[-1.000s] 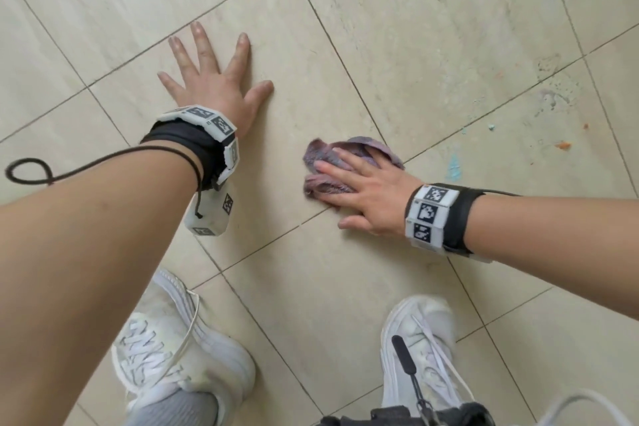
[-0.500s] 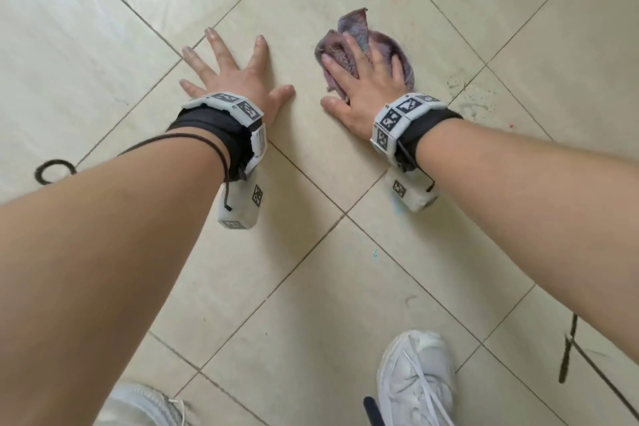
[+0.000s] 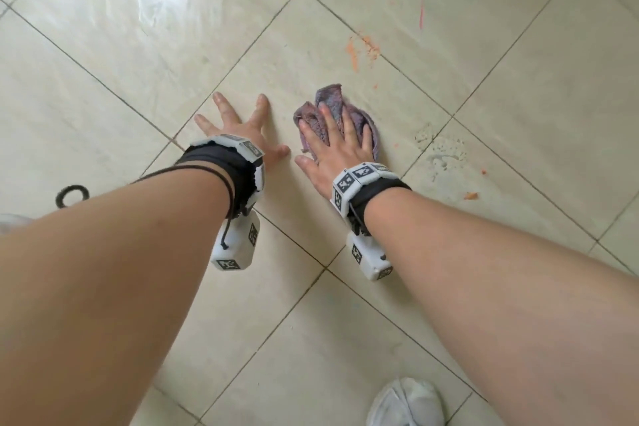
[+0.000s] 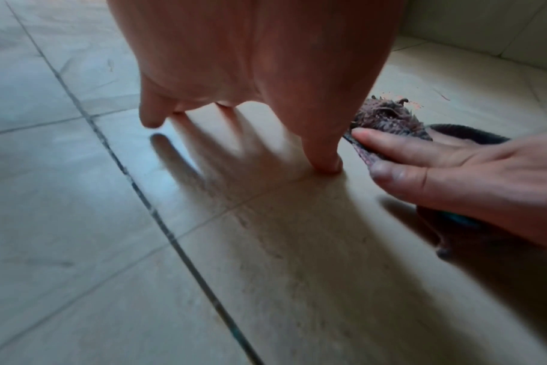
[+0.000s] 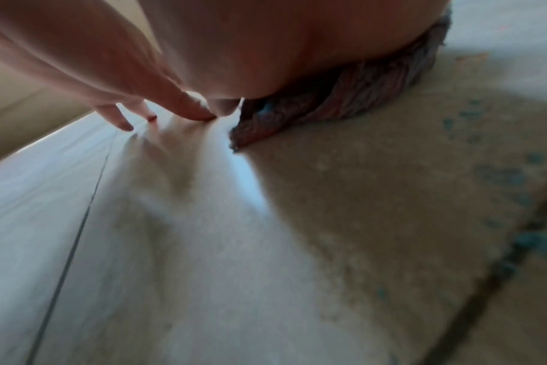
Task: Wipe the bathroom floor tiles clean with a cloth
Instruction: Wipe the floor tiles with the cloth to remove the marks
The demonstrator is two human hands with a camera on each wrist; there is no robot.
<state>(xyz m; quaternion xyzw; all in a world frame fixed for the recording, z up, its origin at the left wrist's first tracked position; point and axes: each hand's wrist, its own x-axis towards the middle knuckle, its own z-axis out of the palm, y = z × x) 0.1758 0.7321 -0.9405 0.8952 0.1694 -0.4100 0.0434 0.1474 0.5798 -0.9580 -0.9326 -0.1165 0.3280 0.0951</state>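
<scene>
My right fingers (image 3: 340,124): straight and a little spread, pressed flat on top of the cloth; nothing is pinched.
My right hand (image 3: 333,152): palm down, thumb off the cloth on bare tile.
Cloth (image 3: 332,104): purple, bunched, trapped between my palm and the floor, sticking out past my fingertips and on the little-finger side.
My left hand (image 3: 242,128): fingers fanned wide, flat on the tile just beside the right thumb, propping me; it holds nothing.
Orange smear (image 3: 363,48): ahead of my right fingertips and slightly right, on the same tile, across a grout line's corner.
Speckled grey patch (image 3: 441,149): right of the cloth, on the neighbouring tile.
Long axis: the cloth runs roughly along my fingers, pointing toward the orange smear.
Nearer hand: the right, already on the cloth.
Next push, I judge: forward and a bit right.
Wetness: from the blurred right wrist view I cannot tell how damp the cloth is.
Floor tiles (image 3: 138,28): pale, glossy, dark grout lines.
</scene>
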